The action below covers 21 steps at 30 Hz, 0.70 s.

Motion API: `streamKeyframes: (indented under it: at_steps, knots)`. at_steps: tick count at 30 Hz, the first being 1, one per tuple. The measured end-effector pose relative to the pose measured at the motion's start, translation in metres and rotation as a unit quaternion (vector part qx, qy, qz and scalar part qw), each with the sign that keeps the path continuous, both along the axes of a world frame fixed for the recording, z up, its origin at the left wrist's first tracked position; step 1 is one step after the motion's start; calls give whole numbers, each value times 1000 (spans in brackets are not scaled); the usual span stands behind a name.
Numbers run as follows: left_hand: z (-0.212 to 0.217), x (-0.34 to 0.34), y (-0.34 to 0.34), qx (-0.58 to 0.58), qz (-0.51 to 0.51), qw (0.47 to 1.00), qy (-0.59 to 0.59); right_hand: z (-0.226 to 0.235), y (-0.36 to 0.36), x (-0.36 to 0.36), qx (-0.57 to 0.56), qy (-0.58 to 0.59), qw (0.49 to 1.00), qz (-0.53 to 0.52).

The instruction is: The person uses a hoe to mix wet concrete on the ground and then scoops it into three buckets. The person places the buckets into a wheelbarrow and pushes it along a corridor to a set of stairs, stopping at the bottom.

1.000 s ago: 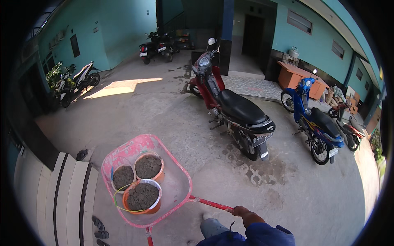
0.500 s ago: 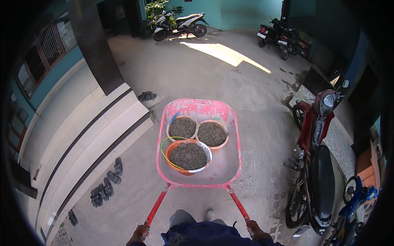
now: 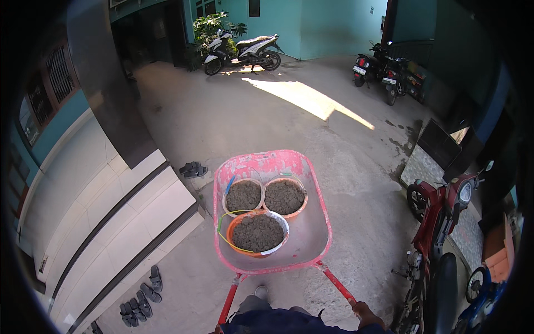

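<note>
The left hand is not seen at all: the left handle (image 3: 228, 303) of the pink wheelbarrow (image 3: 311, 189) is cut off at the lower edge behind the dark blue clothing (image 3: 295, 323). Only part of the right hand (image 3: 368, 313) is shown on the right handle (image 3: 337, 285), and its fingers are hidden, so its grip cannot be judged. The wheelbarrow's wheel is hidden beneath the tray, and the red motorbike (image 3: 445, 222) is swallowed by the dark rim.

Head camera looks down over the wheelbarrow (image 3: 271, 217).
</note>
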<state>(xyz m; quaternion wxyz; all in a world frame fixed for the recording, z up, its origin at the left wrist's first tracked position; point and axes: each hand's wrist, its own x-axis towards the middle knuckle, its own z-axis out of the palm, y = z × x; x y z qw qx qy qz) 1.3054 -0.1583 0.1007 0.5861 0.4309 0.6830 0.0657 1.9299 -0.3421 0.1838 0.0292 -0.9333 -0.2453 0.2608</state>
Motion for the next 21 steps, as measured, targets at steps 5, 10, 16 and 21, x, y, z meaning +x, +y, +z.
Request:
streamKeyframes:
  at_steps: [5, 10, 16, 21]
  knots:
    - [91, 59, 111, 3, -30, 999, -22, 74, 111, 44, 14, -34, 999, 4]
    - [145, 109, 231, 3, -47, 998, -38, 127, 250, 85, 5, -81, 996, 29]
    - [216, 167, 386, -8, -44, 998, -35, 220, 432, 128, -35, 9, 999, 11]
    - [276, 197, 507, -13, -49, 998, -32, 293, 594, 153, -43, 9, 999, 19]
